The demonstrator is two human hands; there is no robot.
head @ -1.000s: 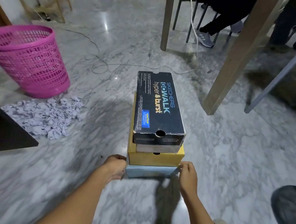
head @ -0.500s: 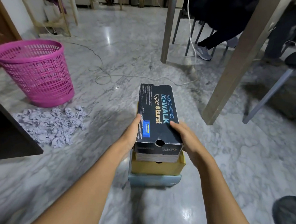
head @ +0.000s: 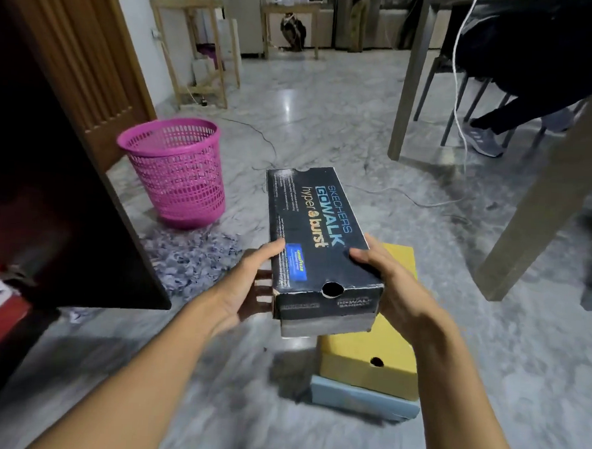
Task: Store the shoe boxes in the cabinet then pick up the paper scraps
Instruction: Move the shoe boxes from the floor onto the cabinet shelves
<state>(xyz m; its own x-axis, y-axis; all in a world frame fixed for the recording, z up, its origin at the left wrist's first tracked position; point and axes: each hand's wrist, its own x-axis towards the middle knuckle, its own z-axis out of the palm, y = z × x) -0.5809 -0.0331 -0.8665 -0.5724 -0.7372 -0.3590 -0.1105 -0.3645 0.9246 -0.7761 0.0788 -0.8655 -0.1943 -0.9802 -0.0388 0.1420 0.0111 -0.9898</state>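
Above the yellow box (head: 367, 351), both hands clamp the black shoe box (head: 316, 235) sides.

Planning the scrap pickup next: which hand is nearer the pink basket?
Left. The left hand grips the black box on the side facing the basket; the right hand is across the box.

Paper scraps (head: 189, 263) before basket (head: 174, 170)

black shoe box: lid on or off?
On. The black shoe box has its printed lid seated flush over the base, held between the left hand and right hand.
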